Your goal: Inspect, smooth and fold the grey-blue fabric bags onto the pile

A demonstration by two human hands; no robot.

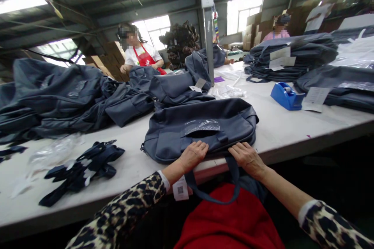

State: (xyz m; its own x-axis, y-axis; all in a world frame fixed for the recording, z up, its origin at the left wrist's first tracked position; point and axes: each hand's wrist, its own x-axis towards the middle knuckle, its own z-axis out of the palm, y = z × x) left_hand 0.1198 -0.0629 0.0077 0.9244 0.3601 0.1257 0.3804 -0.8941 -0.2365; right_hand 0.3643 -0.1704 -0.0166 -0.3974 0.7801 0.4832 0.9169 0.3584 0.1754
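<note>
A dark blue bag lies flat at the near edge of the white table, a clear plastic packet tucked at its opening. My left hand rests with curled fingers on the bag's near edge. My right hand presses down on the same edge a little to the right, fingers bent. One handle strap hangs off the table toward my lap, with a white tag dangling beside it.
Heaps of dark blue bags cover the left and back of the table, with a stack at the right. A bundle of straps lies at front left. A blue tape dispenser stands right. Two people work behind.
</note>
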